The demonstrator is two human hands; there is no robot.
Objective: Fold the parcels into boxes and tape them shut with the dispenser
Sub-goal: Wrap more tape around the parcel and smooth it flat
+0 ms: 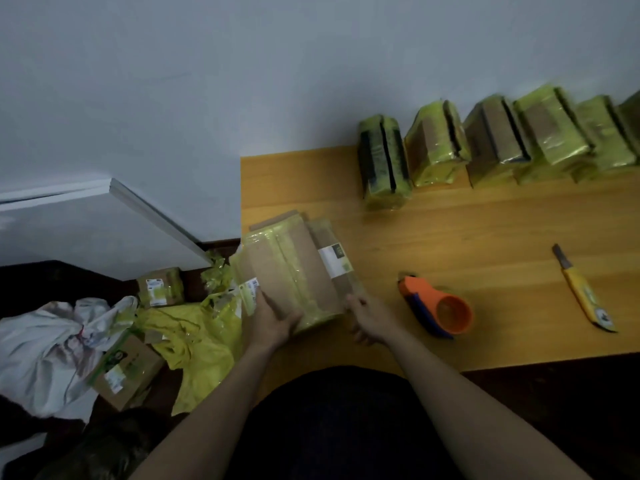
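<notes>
Head view, looking down over a person's two bare forearms at a wooden table [485,220] set against a pale wall.

At the near left corner of the table lies a cardboard parcel [294,271], flat and already banded with yellow-green tape, a white label on its right part. The left hand [273,322] lies on the parcel's near left corner with fingers fairly straight, pressing or steadying rather than gripping it. The right hand [367,318] sits at the parcel's near right corner; its fingers look curled at the edge, but whether they pinch the cardboard cannot be told. Holding both near corners probably keeps the parcel square and still, ready for folding or taping.

Just to the right of the right hand, apart from it, an orange tape dispenser [434,306] lies on its side on the table, within easy reach, likely for the next strip. Farther right, well apart, lies a yellow-handled knife [581,292], blade pointing away from the person.

Along the wall at the table's far edge stands a row of taped boxes [485,143], side by side and wrapped in the same yellow-green tape. They seem to be finished work, set back to leave working room in front.

Off the table to the left, down on the floor, lie smaller cardboard boxes [128,368], crumpled yellow wrapping [201,344] and a white bag [52,344], apparently a pile of stock waiting its turn.
</notes>
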